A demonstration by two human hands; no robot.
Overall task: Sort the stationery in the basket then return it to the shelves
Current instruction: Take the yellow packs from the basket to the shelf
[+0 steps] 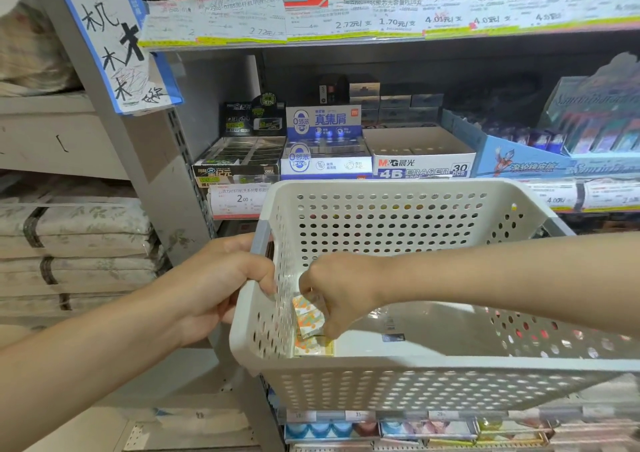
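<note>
A person's left hand (225, 278) grips the grey handle (260, 233) at the left end of a white perforated basket (398, 375), its fingers (268, 283) curled over the rim and reaching inside the wall, the forearm coming in from the lower left. The basket is held up in front of a stationery shelf (381, 41), tilted so that its open interior faces the camera.

The right hand (341, 288) reaches down into the basket's left corner, wrist bent, the forearm stretching across from the right edge of the view above the basket's right side. Its fingers (334, 328) are curled and pinched around a small packet printed in orange and white (308, 316), which lies against the basket's left inner wall. A similar orange-patterned packet (313, 347) lies on the basket floor just below it, touching or nearly touching the first; which cannot be told. A clear plastic-wrapped item with a dark label (393, 337) lies flat across the floor to the right.

Behind the basket, the shelf carries open display cartons of erasers: a black and green carton (239, 171) at left, a blue and white carton (325, 164) in the middle, and a white carton marked "4B ERASER" (422, 167) beside it. A blue carton (526, 164) stands further right. Price tags (346, 21) line the shelf edge above.
</note>
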